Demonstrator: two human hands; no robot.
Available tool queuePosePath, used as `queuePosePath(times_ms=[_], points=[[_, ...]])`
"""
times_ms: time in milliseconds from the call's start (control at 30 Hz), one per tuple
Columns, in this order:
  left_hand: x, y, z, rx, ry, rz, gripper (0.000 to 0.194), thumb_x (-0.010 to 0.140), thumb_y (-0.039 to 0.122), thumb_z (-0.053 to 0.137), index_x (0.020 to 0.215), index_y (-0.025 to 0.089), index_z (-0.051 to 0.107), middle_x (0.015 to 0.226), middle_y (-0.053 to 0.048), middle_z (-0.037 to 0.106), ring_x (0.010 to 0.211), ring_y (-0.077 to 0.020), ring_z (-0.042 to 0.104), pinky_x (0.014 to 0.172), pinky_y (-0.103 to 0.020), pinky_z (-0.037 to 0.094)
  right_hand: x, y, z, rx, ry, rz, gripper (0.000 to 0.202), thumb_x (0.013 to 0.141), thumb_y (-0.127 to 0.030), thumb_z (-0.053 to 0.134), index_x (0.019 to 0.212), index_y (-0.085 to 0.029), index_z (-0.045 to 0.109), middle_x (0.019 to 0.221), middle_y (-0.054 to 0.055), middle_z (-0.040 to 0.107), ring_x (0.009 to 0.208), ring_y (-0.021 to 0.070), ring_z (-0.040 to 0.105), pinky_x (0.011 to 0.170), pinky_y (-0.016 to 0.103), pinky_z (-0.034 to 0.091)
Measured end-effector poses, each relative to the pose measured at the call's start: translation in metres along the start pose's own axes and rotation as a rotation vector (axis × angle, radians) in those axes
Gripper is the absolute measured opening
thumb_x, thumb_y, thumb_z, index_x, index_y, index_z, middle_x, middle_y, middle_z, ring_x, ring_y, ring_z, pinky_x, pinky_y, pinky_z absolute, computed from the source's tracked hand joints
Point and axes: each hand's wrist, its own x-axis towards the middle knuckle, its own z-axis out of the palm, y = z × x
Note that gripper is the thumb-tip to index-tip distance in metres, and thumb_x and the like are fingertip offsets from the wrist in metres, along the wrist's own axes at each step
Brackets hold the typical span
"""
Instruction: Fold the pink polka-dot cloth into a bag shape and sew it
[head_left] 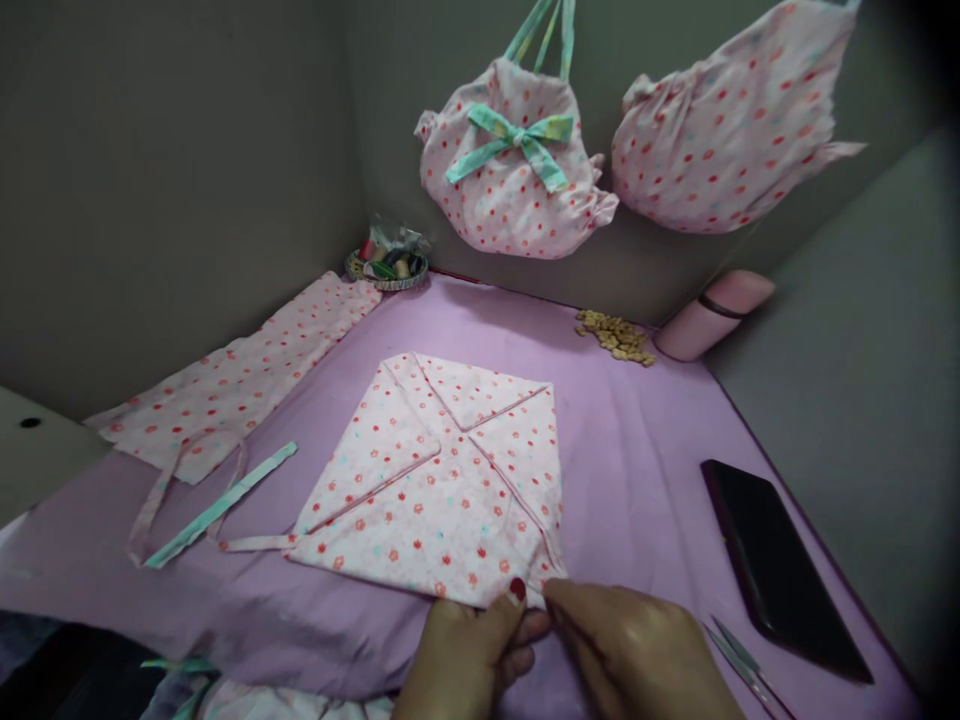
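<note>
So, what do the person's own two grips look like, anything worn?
No gloves, rings or sleeves show. The left grip has a dark red painted thumbnail; on the right grip, nails can't be made out.

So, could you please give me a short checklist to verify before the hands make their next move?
1. Left hand gripping the near edge of the folded cloth: ok.
2. Right hand at the cloth's near right corner: ok.
3. Anything hidden in the right hand's grip: cannot tell.
4. Pink strap clear of the green strip: not ok, they cross.
5. Metal tool apart from the cloth: ok.
</note>
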Motion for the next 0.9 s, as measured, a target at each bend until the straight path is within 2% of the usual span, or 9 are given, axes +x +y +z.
queuePosePath(times_ms=[67, 167, 300, 433, 500, 633, 700, 767, 900], points=[[-0.001, 0.001, 0.001, 0.022, 0.006, 0.001, 0.049, 0.051, 0.040, 0.083, 0.088, 0.014, 0.064, 0.088, -0.009, 0.069, 0.079, -0.0194, 0.064, 0.068, -0.027, 0.043, 0.001, 0.000, -0.002, 0.059, -0.077, 0.034, 0.027, 0.078, -0.011, 0.035, 0.065, -0.022, 0.056, 0.055, -0.002, 0.064, 0.046, 0.0118, 0.061, 0.042, 0.021, 0.032], [-0.002, 0.002, 0.001, 0.026, 0.010, 0.015, 0.046, 0.052, 0.039, 0.082, 0.087, 0.014, 0.064, 0.085, -0.008, 0.069, 0.076, -0.0187, 0.064, 0.066, -0.027, 0.043, 0.001, 0.000, -0.001, 0.070, -0.096, 0.053, 0.027, 0.079, -0.012, 0.036, 0.066, -0.022, 0.057, 0.056, -0.002, 0.065, 0.048, 0.0122, 0.062, 0.043, 0.021, 0.032], [-0.003, 0.002, 0.002, 0.017, -0.015, 0.025, 0.044, 0.053, 0.037, 0.082, 0.085, 0.014, 0.065, 0.085, -0.009, 0.069, 0.076, -0.0187, 0.064, 0.065, -0.025, 0.042, -0.001, 0.000, 0.002, 0.015, -0.022, 0.029, 0.027, 0.078, -0.012, 0.035, 0.066, -0.023, 0.057, 0.054, -0.001, 0.063, 0.046, 0.0148, 0.061, 0.042, 0.024, 0.030], [-0.003, 0.002, 0.001, 0.032, -0.014, 0.030, 0.042, 0.054, 0.039, 0.081, 0.085, 0.014, 0.066, 0.088, -0.009, 0.069, 0.081, -0.0197, 0.064, 0.066, -0.025, 0.042, 0.000, -0.001, 0.000, -0.001, -0.029, 0.005, 0.026, 0.073, -0.007, 0.037, 0.067, -0.023, 0.057, 0.055, -0.002, 0.064, 0.047, 0.0146, 0.062, 0.042, 0.024, 0.029], [-0.002, 0.000, 0.000, 0.021, -0.027, 0.037, 0.043, 0.054, 0.039, 0.081, 0.085, 0.014, 0.066, 0.086, -0.010, 0.069, 0.081, -0.0201, 0.064, 0.065, -0.025, 0.042, 0.000, -0.003, 0.001, -0.049, 0.014, -0.020, 0.026, 0.070, -0.006, 0.038, 0.067, -0.023, 0.057, 0.053, -0.002, 0.063, 0.045, 0.0152, 0.061, 0.041, 0.025, 0.028], [0.002, -0.004, -0.002, 0.029, -0.056, 0.059, 0.051, 0.055, 0.041, 0.080, 0.094, 0.014, 0.065, 0.087, -0.010, 0.069, 0.080, -0.0208, 0.064, 0.065, -0.025, 0.042, 0.000, -0.007, 0.005, -0.169, 0.134, -0.098, 0.030, 0.061, -0.003, 0.039, 0.072, -0.022, 0.060, 0.050, -0.002, 0.060, 0.039, 0.0161, 0.057, 0.039, 0.026, 0.029], [0.002, -0.004, -0.001, 0.054, -0.065, 0.058, 0.056, 0.054, 0.043, 0.080, 0.099, 0.014, 0.064, 0.089, -0.011, 0.070, 0.080, -0.0214, 0.064, 0.065, -0.026, 0.041, 0.001, -0.008, 0.006, -0.162, 0.154, -0.117, 0.031, 0.058, -0.002, 0.039, 0.073, -0.021, 0.059, 0.051, -0.002, 0.061, 0.041, 0.0159, 0.058, 0.039, 0.025, 0.031], [0.001, -0.003, -0.001, 0.049, -0.067, 0.046, 0.060, 0.052, 0.045, 0.081, 0.099, 0.013, 0.064, 0.090, -0.012, 0.070, 0.078, -0.0212, 0.065, 0.064, -0.025, 0.041, 0.002, -0.007, 0.004, -0.108, 0.132, -0.117, 0.030, 0.061, -0.002, 0.039, 0.073, -0.021, 0.059, 0.053, -0.002, 0.062, 0.043, 0.0148, 0.059, 0.040, 0.023, 0.035], [-0.001, 0.000, 0.000, 0.000, -0.041, 0.002, 0.058, 0.050, 0.046, 0.081, 0.096, 0.014, 0.064, 0.091, -0.011, 0.070, 0.071, -0.0178, 0.065, 0.067, -0.026, 0.043, 0.001, -0.002, -0.006, 0.077, 0.001, -0.016, 0.027, 0.075, -0.006, 0.037, 0.071, -0.022, 0.059, 0.058, -0.002, 0.064, 0.049, 0.0115, 0.061, 0.047, 0.016, 0.042]])
